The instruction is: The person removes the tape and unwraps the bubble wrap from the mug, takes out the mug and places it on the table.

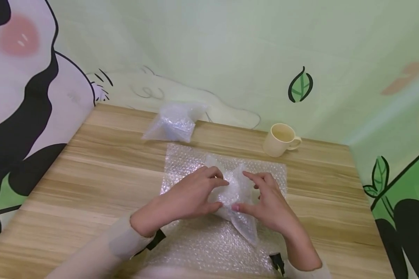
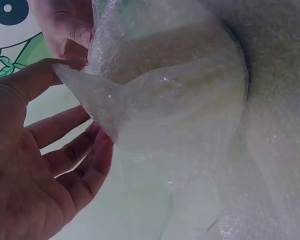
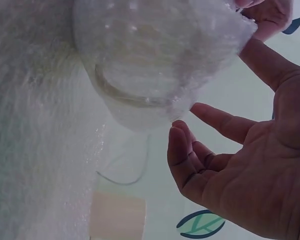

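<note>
In the head view a bundle of bubble wrap (image 1: 232, 188) stands in front of me, on a flat bubble wrap sheet (image 1: 209, 248). Through its layers shows a pale yellowish rounded thing (image 2: 190, 75); the right wrist view reveals a curved band inside, but its kind is blurred. My left hand (image 1: 195, 190) holds a folded edge of the wrap from the left, thumb and fingers on either side of it. From the right, my right hand (image 1: 272, 201) holds the gathered wrap loosely between thumb and index finger, the other fingers bent beside it.
Behind the sheet to the right stands a cream mug (image 1: 279, 141), its handle pointing right. At the back left lies another bubble-wrapped bundle (image 1: 176, 122). The wooden table (image 1: 90, 162) meets a printed cloth wall (image 1: 223, 58) at its far edge.
</note>
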Available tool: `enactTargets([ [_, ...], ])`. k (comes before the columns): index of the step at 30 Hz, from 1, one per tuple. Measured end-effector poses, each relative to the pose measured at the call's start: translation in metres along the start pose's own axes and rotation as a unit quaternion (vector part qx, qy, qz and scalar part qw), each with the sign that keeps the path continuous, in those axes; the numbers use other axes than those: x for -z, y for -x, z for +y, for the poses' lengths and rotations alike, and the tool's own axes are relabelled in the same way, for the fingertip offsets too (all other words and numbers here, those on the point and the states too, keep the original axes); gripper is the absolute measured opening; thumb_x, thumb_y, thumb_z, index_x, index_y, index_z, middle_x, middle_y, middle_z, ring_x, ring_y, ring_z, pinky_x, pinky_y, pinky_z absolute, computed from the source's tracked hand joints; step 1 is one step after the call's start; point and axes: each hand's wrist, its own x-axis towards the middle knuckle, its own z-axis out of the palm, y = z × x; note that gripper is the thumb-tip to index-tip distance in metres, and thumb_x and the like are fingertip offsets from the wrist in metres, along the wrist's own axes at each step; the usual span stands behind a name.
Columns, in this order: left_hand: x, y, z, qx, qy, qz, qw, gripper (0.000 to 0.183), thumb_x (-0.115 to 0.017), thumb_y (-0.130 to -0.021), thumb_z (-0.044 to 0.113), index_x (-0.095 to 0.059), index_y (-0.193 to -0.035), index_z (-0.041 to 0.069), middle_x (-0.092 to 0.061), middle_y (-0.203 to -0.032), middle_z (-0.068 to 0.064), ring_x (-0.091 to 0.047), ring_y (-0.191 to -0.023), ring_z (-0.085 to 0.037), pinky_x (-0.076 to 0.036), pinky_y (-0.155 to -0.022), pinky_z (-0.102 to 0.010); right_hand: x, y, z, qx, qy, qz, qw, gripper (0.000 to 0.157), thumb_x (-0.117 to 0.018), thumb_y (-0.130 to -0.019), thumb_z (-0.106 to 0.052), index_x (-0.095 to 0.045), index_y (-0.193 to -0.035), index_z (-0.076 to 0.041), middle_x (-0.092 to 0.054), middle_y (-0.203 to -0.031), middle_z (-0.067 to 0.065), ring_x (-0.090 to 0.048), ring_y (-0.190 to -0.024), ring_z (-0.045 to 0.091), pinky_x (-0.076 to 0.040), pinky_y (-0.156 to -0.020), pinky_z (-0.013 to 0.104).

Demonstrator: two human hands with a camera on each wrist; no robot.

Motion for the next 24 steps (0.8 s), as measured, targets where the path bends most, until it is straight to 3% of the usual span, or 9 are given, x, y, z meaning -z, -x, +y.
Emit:
enactTargets([
  [4, -0.003, -0.004, 0.005, -0.022, -0.063, 0.011, 0.9977, 0.046, -0.079, -0.085, 0.03, -0.073, -0.127, 0.011, -0.066, -0.122, -0.003, -0.062, -0.105, -0.022, -0.058, -0.086, -0.033, -0.002, -0.002, 0.002, 0.007, -0.007, 0.001, 1.0, 0.088, -0.092, -0.077, -0.037, -0.051, -0.153, -0.018, -0.047, -0.135, 0.012, -0.054, -0.104, 0.029, -0.046, -0.083, 0.033],
  [11, -0.014, -0.02, 0.015, -0.059, -0.179, 0.064, 0.98, 0.024, -0.075, -0.081, 0.023, -0.076, -0.104, 0.016, -0.065, -0.097, 0.002, -0.056, -0.081, -0.02, -0.051, -0.067, -0.028, -0.005, -0.003, 0.004, 0.009, -0.025, -0.008, 1.0, 0.084, -0.093, -0.076, -0.032, -0.054, -0.15, -0.019, -0.047, -0.133, 0.011, -0.053, -0.103, 0.027, -0.048, -0.082, 0.031],
  [17, -0.018, -0.034, 0.024, -0.092, -0.26, 0.074, 0.9583, 0.018, -0.082, -0.083, 0.03, -0.078, -0.097, 0.018, -0.067, -0.097, 0.004, -0.058, -0.083, -0.016, -0.052, -0.072, -0.026, -0.005, -0.007, 0.005, 0.012, -0.028, -0.01, 0.999, 0.083, -0.094, -0.076, -0.029, -0.056, -0.149, -0.018, -0.048, -0.134, 0.012, -0.054, -0.105, 0.029, -0.048, -0.083, 0.032],
  [20, -0.018, -0.037, 0.027, -0.103, -0.275, 0.069, 0.9533, 0.023, -0.082, -0.083, 0.03, -0.08, -0.102, 0.018, -0.071, -0.105, 0.005, -0.06, -0.084, -0.015, -0.053, -0.074, -0.024, -0.005, -0.008, 0.006, 0.009, -0.032, -0.01, 0.999, 0.082, -0.094, -0.075, -0.028, -0.057, -0.147, -0.014, -0.049, -0.133, 0.012, -0.055, -0.103, 0.028, -0.048, -0.084, 0.033],
  [24, -0.021, -0.039, 0.027, -0.105, -0.26, 0.062, 0.958, 0.023, -0.081, -0.084, 0.03, -0.08, -0.105, 0.021, -0.072, -0.114, 0.005, -0.061, -0.085, -0.016, -0.054, -0.067, -0.024, -0.004, -0.008, 0.008, 0.01, -0.034, -0.012, 0.999, 0.08, -0.094, -0.076, -0.03, -0.059, -0.144, -0.009, -0.05, -0.132, 0.013, -0.056, -0.102, 0.026, -0.049, -0.085, 0.034],
])
